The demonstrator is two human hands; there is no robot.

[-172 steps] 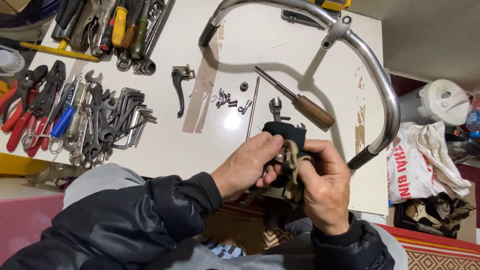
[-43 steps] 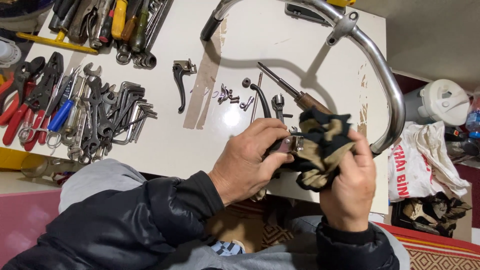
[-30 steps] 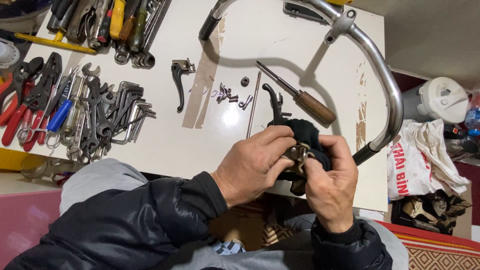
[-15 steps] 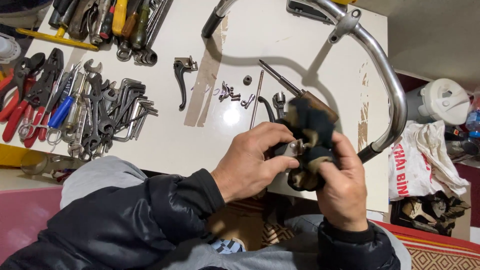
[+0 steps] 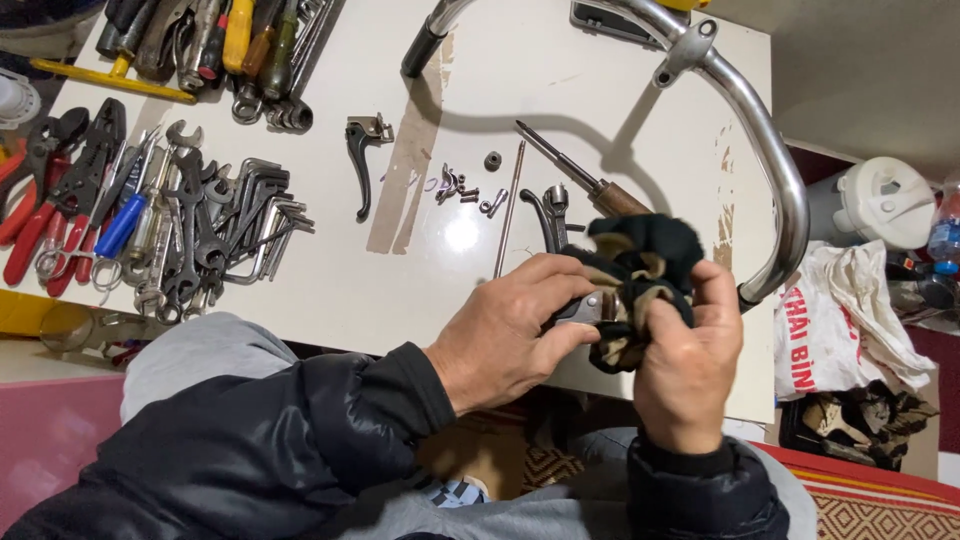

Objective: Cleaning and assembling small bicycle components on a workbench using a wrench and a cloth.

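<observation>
Two hands busy above near table (image 5: 330, 290) edge. Left hand (image 5: 505, 340) pinches small metal part (image 5: 585, 308); right hand (image 5: 690, 365) clenches dark rag (image 5: 640, 270) round it. I keep pinch firm, rub short strokes, rotate part, avoid dropping onto lap.

Both arms are covered to the wrists by a black puffer jacket, its shiny fabric quilted into soft, rounded ridges, with the left sleeve (image 5: 300, 430) filling the near left of the view and the right sleeve (image 5: 695, 495) ending in a snug, gathered cuff at the near right. The left hand (image 5: 505, 335) and right hand (image 5: 690, 360) are bare, with no gloves, rings or watch showing. Under the jacket, a grey garment covers the raised knee (image 5: 190, 355) at the left and the lap nearer the body, and a small patch of blue-and-white checked cloth (image 5: 455, 492) peeks out between the sleeves.
</observation>
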